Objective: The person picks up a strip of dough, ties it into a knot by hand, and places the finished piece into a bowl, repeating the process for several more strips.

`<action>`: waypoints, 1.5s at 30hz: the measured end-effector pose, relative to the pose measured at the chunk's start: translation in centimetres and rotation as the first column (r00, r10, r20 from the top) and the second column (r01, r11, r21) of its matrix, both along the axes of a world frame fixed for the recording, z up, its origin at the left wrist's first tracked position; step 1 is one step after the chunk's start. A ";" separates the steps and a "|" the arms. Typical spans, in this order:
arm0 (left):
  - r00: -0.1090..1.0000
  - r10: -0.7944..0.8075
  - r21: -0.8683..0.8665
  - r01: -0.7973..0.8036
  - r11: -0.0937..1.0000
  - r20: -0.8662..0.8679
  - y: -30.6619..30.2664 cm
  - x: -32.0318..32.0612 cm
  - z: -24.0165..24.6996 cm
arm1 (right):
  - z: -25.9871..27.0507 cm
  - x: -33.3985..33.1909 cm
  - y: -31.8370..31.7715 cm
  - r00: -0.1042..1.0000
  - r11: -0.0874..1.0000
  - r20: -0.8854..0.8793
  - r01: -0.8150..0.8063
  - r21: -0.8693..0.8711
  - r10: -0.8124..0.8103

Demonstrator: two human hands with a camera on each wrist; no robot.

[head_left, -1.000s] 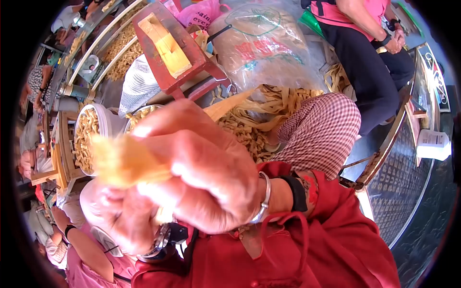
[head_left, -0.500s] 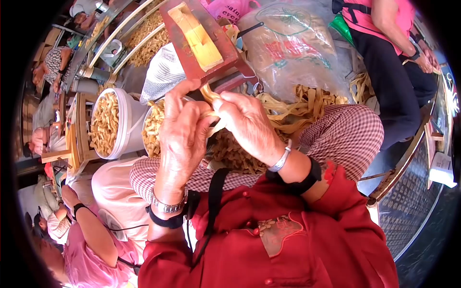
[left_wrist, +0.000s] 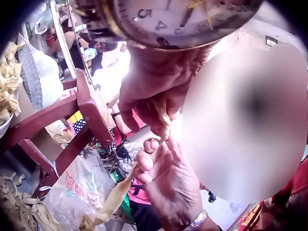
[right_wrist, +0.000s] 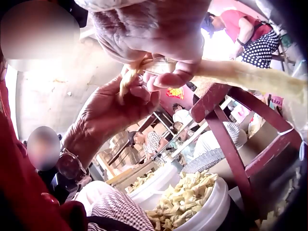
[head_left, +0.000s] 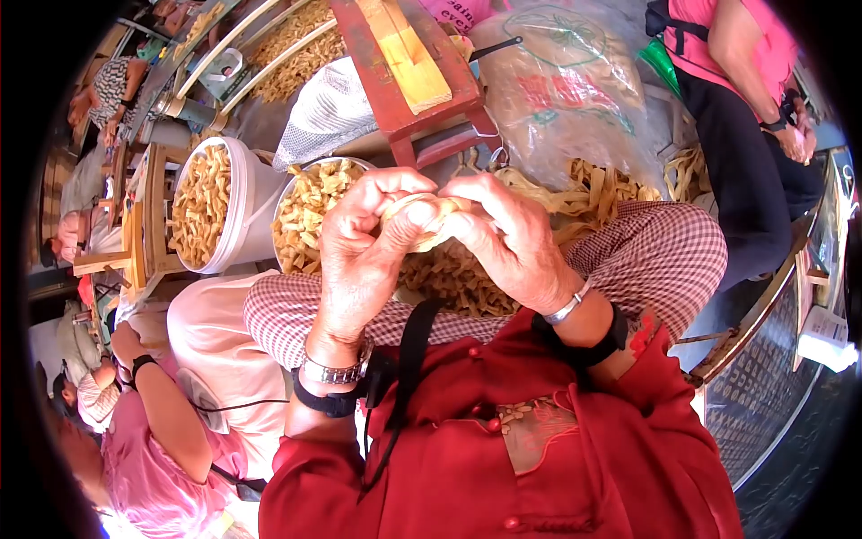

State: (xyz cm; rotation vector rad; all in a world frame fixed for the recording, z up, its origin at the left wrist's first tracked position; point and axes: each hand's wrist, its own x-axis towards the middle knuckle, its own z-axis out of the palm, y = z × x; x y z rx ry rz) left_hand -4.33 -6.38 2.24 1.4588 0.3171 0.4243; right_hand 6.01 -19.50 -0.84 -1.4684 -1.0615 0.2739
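- The left hand [head_left: 359,260] grips narrowly, pinching a pale yellow strip [head_left: 422,220] between thumb and fingers; a watch [head_left: 332,370] and a black band [head_left: 325,401] circle its wrist.
- The right hand [head_left: 516,242] also has a narrow grip, its thumb and curled fingers closed on the strip just beside the left hand. A silver bracelet [head_left: 568,305] and another black band circle that wrist.
- The strip lies between the two hands, held up in front of the person's red top [head_left: 485,431]. It is bunched at the fingers, and a flat length runs out from the right hand, as both wrist views show.
- Below the hands lies a pile of short pieces [head_left: 453,283], near the checked trousers [head_left: 660,256].
- Far of the hands stands a red stool [head_left: 395,119], with a yellow block [head_left: 413,67] on top.
- Left of the hands are a first tub [head_left: 256,198], white and full of short pieces, and a second tub [right_wrist: 217,204] holding paler pieces, partly hidden by the left hand in the head view.
- A woven sack [head_left: 328,112] lies left of the stool, just beyond the tubs.
- Right of the stool is a big clear bag [head_left: 566,85]; long loose strips [head_left: 602,193] lie at its near side.
- At the far right sits someone in a pink top [head_left: 696,45].
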 end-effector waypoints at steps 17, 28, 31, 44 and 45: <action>0.999 -0.016 0.204 0.025 0.979 -0.047 -1.5 -0.3 -3.3 | -2.5 -1.1 -1.3 0.692 0.941 -0.660 -0.330 0.070 0.292; 0.982 -0.021 0.171 0.054 0.984 -0.187 -2.6 -0.9 -2.4 | -1.8 -1.4 -1.6 0.719 0.961 -0.676 -0.271 -0.059 0.161; 0.982 -0.069 -0.150 0.042 0.988 -0.178 -2.8 -1.1 -2.6 | -1.6 -1.5 -1.8 0.852 0.992 -0.518 -0.120 -0.049 0.078; 0.988 -0.083 -0.830 0.154 0.536 0.130 0.1 -1.6 -3.0 | -2.2 -0.1 -5.4 0.903 0.987 -0.415 0.049 -0.152 -0.109; 0.985 -0.089 -0.829 0.170 0.533 0.145 0.3 -1.6 -3.3 | -2.5 0.4 -6.3 0.893 0.984 -0.437 0.037 -0.172 -0.110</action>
